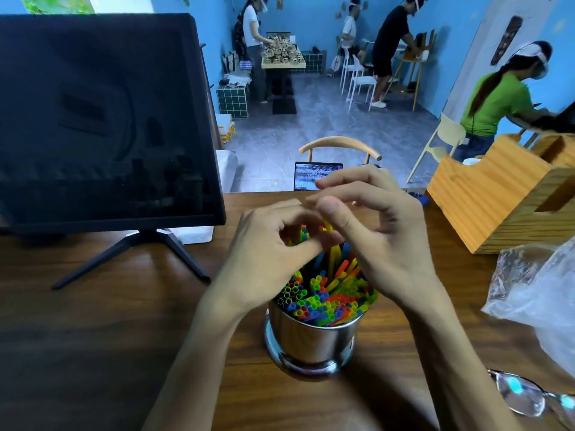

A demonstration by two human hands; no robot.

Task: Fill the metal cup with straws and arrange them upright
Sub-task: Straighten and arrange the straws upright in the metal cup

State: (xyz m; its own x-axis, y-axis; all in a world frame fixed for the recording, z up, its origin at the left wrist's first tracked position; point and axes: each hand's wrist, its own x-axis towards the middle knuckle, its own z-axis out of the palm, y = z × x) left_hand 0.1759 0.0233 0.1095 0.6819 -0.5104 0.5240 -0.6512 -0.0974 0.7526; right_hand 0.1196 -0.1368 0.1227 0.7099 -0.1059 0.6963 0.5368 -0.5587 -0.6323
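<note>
The metal cup (312,337) on the desk (109,337), just below the fingers, is already packed with straws (323,298). Several lean; both hands' fingers pinch taller ones, so straightening remains, I judge.

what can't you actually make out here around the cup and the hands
Head view only:
- Far-side straws: the left hand and right hand cover their tops, so their lean is unclear.
- Whether the fingers pinch a straw: the fingertips overlap and blur.
- Inside the metal cup: packed straws hide it.
- Plastic bag: cut off by the right edge, contents unreadable.
- Glasses: cropped at the bottom right corner.
</note>
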